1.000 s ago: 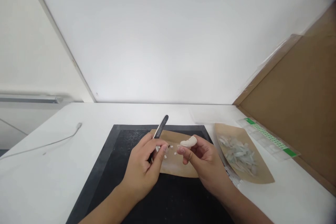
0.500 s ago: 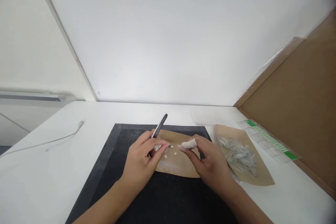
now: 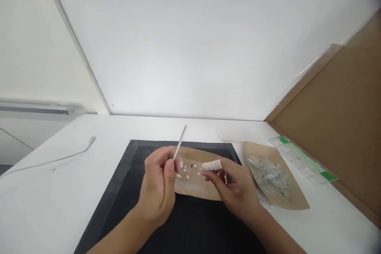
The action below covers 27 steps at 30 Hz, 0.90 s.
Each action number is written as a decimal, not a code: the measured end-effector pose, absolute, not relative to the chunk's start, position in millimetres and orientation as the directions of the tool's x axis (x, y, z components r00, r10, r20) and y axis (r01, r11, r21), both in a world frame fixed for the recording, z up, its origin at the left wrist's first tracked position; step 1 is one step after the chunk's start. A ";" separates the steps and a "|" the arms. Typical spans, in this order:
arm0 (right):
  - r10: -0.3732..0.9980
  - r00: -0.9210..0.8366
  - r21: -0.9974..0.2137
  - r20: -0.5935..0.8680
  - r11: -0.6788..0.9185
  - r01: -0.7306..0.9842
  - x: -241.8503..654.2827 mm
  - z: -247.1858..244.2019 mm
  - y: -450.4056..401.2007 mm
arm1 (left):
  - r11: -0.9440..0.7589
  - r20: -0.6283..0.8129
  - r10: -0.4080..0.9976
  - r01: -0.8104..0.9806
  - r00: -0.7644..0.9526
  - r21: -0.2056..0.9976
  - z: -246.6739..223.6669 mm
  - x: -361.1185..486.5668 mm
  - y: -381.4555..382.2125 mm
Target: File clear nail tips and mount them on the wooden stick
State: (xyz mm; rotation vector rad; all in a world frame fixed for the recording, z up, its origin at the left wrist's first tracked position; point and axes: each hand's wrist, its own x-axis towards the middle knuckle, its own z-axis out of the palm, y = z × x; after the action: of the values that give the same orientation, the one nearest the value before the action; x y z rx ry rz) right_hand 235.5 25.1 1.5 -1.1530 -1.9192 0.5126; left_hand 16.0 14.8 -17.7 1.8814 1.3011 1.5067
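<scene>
My left hand [image 3: 159, 184] is closed around a slim silver-and-black tool [image 3: 180, 141], which points up and away; its lower end is hidden in the fingers. Over the right side of a brown paper sheet [image 3: 198, 188], my right hand [image 3: 235, 182] has thumb and index finger pinched together. A ribbed white finger cot [image 3: 212, 165] covers that index finger. Whatever the pinch holds is too small to make out. Between the hands, several small white pieces [image 3: 187, 177] and a tiny dark bit [image 3: 192, 165] lie on the paper.
Under the paper is a black mat [image 3: 119, 190] on a white table [image 3: 53, 198]. To the right, another brown paper [image 3: 293, 202] bears a heap of translucent slivers [image 3: 272, 178], beside a clear case with a green label [image 3: 303, 156]. A white cable [image 3: 68, 156] lies left; a cardboard wall [image 3: 336, 115] stands right.
My left hand has turned, its thumb now upright against the tool, which shows its thin silver edge. It uncovers more white pieces. My right hand has shifted slightly, fingertips lower.
</scene>
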 end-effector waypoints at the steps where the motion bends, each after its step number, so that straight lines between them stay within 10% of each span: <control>1: 0.865 -0.251 -0.686 0.435 0.499 0.530 235.2 1.1 25.1 | -0.481 0.541 0.841 0.424 -0.024 0.767 -18.1 15.9 14.1; 10: 0.876 -0.215 -0.722 0.431 0.478 0.501 234.5 -0.1 25.6 | -0.487 0.559 0.824 0.616 0.091 0.619 -10.4 18.0 22.3; 27: 0.718 -0.221 -0.444 0.660 0.610 0.656 225.2 -9.6 19.0 | -0.623 0.601 0.780 0.312 0.177 0.717 -10.4 31.9 12.7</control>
State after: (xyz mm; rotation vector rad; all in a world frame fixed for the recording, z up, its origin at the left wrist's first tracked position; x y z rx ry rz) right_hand 225.2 19.0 -9.6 -1.0920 -1.9369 0.0866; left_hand 31.9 12.7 -10.4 2.0256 1.0265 1.4423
